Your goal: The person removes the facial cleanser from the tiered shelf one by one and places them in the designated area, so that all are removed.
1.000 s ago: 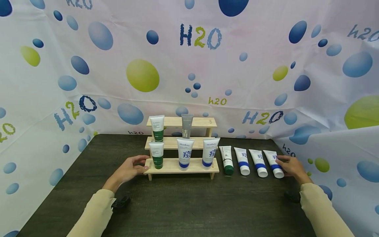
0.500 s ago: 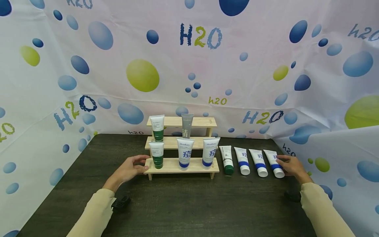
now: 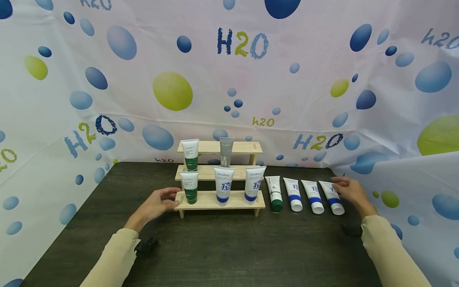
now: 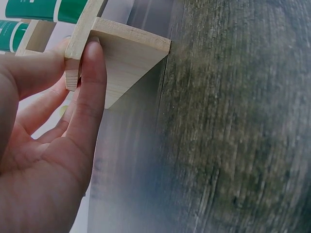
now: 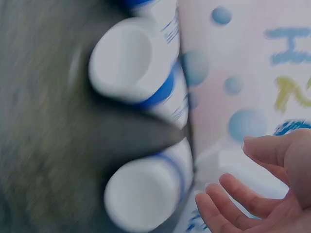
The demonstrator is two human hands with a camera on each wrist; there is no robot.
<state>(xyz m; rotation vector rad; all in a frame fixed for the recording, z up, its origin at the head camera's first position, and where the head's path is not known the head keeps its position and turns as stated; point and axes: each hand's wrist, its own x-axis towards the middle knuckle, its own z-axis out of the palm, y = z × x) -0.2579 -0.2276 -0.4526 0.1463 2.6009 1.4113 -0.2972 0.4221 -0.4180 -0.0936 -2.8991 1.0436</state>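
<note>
My left hand [image 3: 155, 205] pinches the left end of the lowest step of a three-tier wooden display stand [image 3: 206, 202]; in the left wrist view the thumb lies on top and a fingertip under the board [image 4: 77, 53]. My right hand [image 3: 353, 194] hovers over the upper right side of the outermost white-and-blue squeeze tube [image 3: 336, 206], which lies on the table. In the right wrist view its fingers [image 5: 243, 204] are spread and hold nothing, apart from the tube's white cap [image 5: 141, 196].
Green-and-white tubes [image 3: 191, 191] and white-and-blue tubes [image 3: 224, 189] stand on the stand, with a grey tube [image 3: 226, 151] higher up. Left of the outermost tube lie a green-capped tube [image 3: 274, 193] and two white-and-blue tubes [image 3: 295, 195]. A patterned sheet [image 3: 244, 87] hangs behind the dark table [image 3: 229, 247].
My right hand has lifted off the outermost tube and moved slightly up and back. The tube stays in place. My left hand keeps its grip on the stand.
</note>
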